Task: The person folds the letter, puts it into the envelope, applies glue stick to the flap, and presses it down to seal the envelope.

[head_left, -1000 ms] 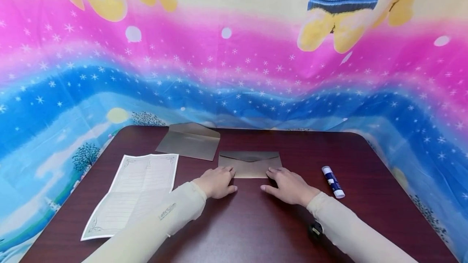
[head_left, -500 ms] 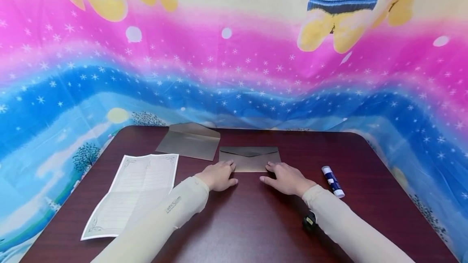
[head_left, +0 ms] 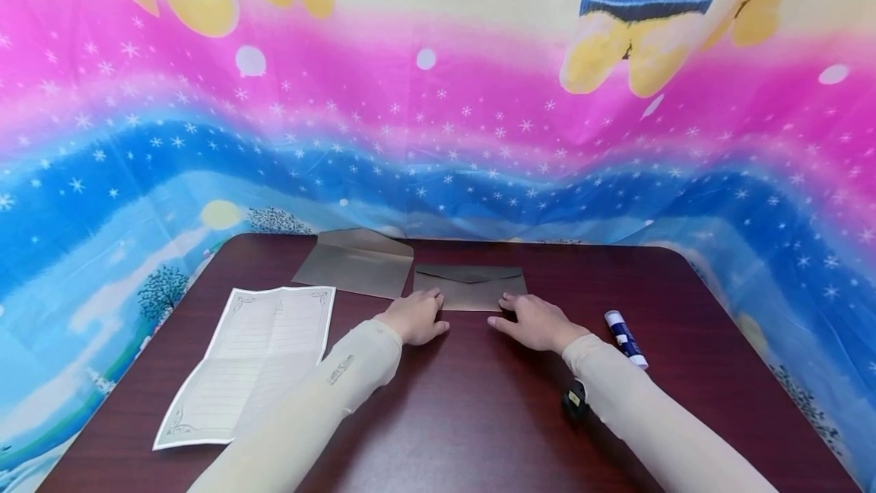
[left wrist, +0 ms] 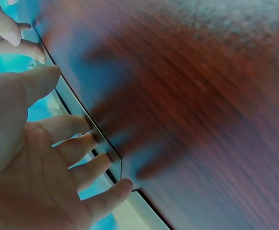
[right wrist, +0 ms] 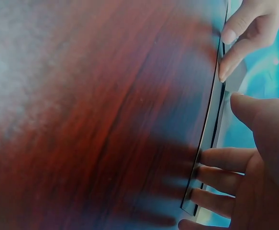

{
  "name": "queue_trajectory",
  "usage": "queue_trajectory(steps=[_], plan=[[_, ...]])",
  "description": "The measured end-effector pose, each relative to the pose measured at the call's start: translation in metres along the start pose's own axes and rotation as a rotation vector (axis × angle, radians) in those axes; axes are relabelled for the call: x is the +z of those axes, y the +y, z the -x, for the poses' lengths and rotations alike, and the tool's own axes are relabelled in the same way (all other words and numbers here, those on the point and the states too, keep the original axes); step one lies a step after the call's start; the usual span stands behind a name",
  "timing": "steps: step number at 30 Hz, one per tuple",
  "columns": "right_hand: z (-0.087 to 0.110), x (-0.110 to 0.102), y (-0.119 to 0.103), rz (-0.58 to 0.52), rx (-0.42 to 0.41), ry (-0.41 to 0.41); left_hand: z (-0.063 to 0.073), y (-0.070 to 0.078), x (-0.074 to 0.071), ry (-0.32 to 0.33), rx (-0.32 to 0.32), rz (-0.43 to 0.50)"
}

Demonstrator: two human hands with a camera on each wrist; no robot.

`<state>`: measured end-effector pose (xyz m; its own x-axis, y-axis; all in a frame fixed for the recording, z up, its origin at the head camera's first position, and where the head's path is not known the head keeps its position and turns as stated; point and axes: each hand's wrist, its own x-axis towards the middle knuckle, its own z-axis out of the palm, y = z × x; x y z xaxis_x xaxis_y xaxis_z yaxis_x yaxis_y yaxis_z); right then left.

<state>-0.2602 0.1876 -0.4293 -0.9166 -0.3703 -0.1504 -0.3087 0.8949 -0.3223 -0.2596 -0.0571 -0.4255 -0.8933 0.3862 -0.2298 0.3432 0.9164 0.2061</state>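
A grey-brown envelope (head_left: 472,297) lies flat near the back of the table, its pointed flap folded down. My left hand (head_left: 414,317) rests its fingertips on the envelope's lower left corner, thumb apart from it. At the lower right corner, the fingertips of my right hand (head_left: 537,322) touch it in the same way. The left wrist view has the left hand's spread fingers (left wrist: 89,170) along the envelope's thin near edge (left wrist: 77,103). In the right wrist view, the right fingers (right wrist: 220,179) meet that edge (right wrist: 207,129) too. Neither hand grips anything.
A second envelope (head_left: 352,271) with its flap raised lies at the back left. Creased, lined letter paper (head_left: 263,348) is spread at the left, partly behind the left sleeve. A glue stick (head_left: 626,339) lies beyond the right forearm. A printed cloth (head_left: 438,143) hangs behind the table (head_left: 438,417).
Both hands have slid the envelope away over the table, toward the back edge. Its flap stays down. The second envelope, letter paper and glue stick have kept their places.
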Motion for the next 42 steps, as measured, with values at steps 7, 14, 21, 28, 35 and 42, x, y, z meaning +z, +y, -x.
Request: queue_trajectory(steps=[7,14,21,28,35,42], plan=[[-0.006,-0.003,0.004,-0.005,0.031,-0.005,-0.01,0.004,-0.003,0.0,-0.024,-0.011],[-0.01,-0.007,0.008,0.001,0.048,-0.005,-0.015,0.008,-0.008,-0.009,-0.041,0.01],[-0.014,-0.008,0.011,-0.002,0.061,-0.011,-0.019,0.008,-0.01,-0.002,-0.052,0.03],[-0.013,-0.005,0.014,0.01,0.017,0.008,-0.023,0.007,-0.006,0.029,-0.043,0.029],[-0.014,0.0,0.013,0.056,-0.018,0.068,-0.024,0.003,-0.003,0.134,-0.019,0.045],[-0.018,0.0,0.012,0.078,-0.036,0.11,-0.024,0.005,-0.003,0.154,-0.019,0.05]])
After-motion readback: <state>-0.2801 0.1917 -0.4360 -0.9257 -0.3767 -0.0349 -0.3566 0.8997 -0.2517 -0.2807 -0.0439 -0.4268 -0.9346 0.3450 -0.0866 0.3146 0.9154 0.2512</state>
